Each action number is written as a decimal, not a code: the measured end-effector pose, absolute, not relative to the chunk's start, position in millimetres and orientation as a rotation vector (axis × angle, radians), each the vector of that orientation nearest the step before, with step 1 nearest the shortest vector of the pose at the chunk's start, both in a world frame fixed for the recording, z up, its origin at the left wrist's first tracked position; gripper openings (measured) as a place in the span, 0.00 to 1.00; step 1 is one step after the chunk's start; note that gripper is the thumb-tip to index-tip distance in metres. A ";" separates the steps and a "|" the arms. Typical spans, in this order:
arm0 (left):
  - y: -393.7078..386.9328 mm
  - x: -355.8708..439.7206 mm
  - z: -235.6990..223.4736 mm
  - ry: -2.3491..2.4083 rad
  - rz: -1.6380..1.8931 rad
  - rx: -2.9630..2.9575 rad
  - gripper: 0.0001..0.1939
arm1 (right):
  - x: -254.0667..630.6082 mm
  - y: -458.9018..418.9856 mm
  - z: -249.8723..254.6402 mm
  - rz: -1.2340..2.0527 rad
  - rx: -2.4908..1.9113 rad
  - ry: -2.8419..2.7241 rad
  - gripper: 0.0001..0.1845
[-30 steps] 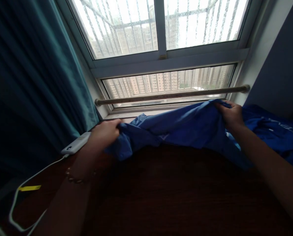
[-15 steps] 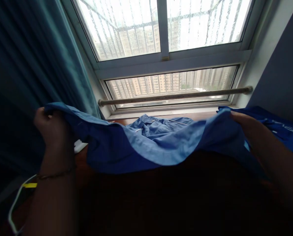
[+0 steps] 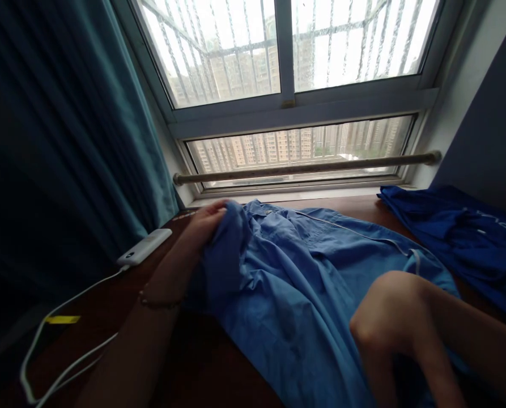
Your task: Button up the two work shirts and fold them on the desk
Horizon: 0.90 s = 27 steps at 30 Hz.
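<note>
A light blue shirt (image 3: 295,283) with thin white piping is spread over the dark wooden surface, its collar end toward the window and its near part running out of the bottom of the view. Bunched cloth at its left side is raised in my left hand (image 3: 205,224), whose fingers are closed around it near the collar. My right hand (image 3: 399,317) is over the lower right part of the shirt. Its fingers point down and look apart, with dark cloth between them; the fingertips are cut off by the bottom edge.
A darker blue garment (image 3: 452,226) with white lettering lies at the right. On the left are a white power strip (image 3: 145,247), its white cable (image 3: 80,292) and a yellow tag (image 3: 63,319). A teal curtain (image 3: 120,141) hangs left, and a metal rail (image 3: 303,168) crosses the window.
The cloth stretched between both hands has come down, uncovering the spread shirt. My left hand moved right toward the collar, still holding cloth. My right hand dropped nearer and let go of the raised edge.
</note>
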<state>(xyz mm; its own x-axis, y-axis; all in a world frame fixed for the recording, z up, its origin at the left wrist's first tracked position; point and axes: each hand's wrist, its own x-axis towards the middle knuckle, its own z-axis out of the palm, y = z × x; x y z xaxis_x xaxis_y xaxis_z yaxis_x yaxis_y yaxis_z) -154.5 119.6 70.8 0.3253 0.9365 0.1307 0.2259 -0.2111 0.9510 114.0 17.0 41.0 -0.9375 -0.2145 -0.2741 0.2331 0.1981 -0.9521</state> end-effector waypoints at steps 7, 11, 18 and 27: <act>71.3 -126.7 77.9 0.643 -0.375 1.848 0.15 | 116.5 24.1 20.3 -1.698 -0.011 2.139 0.27; 86.8 -132.7 71.6 0.829 0.150 1.846 0.15 | 118.7 22.6 18.1 -1.685 -0.096 2.152 0.24; 145.5 -138.2 29.4 1.206 1.024 1.461 0.17 | 143.1 30.7 42.1 -1.532 0.429 2.447 0.15; 153.3 -148.4 13.3 1.301 0.455 2.374 0.20 | 176.0 70.5 6.3 0.069 1.960 2.391 0.07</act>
<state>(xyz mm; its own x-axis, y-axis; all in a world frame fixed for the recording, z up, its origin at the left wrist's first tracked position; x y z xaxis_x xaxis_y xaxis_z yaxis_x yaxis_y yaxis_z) -148.4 153.3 13.3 0.5151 0.8521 0.0927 0.7241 -0.4904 0.4850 176.0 70.5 6.3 -0.1958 0.9806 -0.0099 0.9784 0.1960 0.0659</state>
